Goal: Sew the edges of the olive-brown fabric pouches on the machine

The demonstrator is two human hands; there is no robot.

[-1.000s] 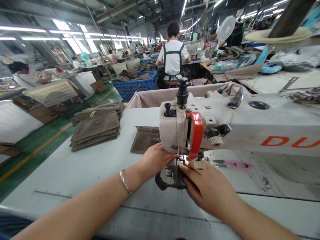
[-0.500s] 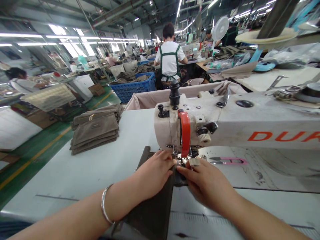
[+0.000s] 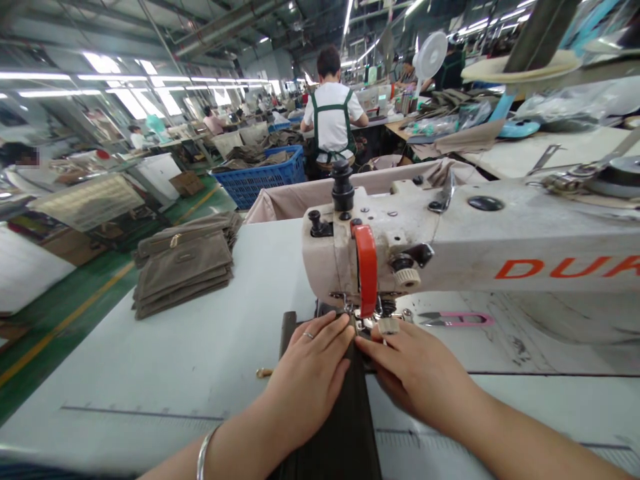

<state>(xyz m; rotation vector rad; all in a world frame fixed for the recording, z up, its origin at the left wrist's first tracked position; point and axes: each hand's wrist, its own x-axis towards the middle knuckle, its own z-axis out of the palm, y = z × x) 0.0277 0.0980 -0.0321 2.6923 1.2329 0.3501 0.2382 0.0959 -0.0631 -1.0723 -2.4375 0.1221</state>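
Observation:
A dark olive-brown fabric piece point(image 3: 345, 427) lies lengthwise on the sewing table, its far end under the presser foot area of a white sewing machine point(image 3: 450, 227). My left hand point(image 3: 313, 373) rests flat on it, fingers stretched toward the needle. From beneath that hand's left side a brass zipper pull point(image 3: 263, 373) sticks out. My right hand point(image 3: 415, 367) is bunched at the fabric's right edge, thumb and fingertips close to the presser foot; some of its fingers are hidden. An orange-red guard point(image 3: 367, 270) hangs in front of the needle, which I cannot make out.
Pink-handled thread snips point(image 3: 457, 319) lie on the machine bed to the right. A stack of brown zipped pouches point(image 3: 185, 267) sits at the table's left. Behind are a cloth-lined bin point(image 3: 290, 200), a blue crate point(image 3: 265, 180) and a seated person point(image 3: 333, 113) facing away.
My left hand has gone from bent fingers to lying flat on the fabric. The fabric's near part has swung right, and the zipper pull now shows. My right hand has stayed nearly still.

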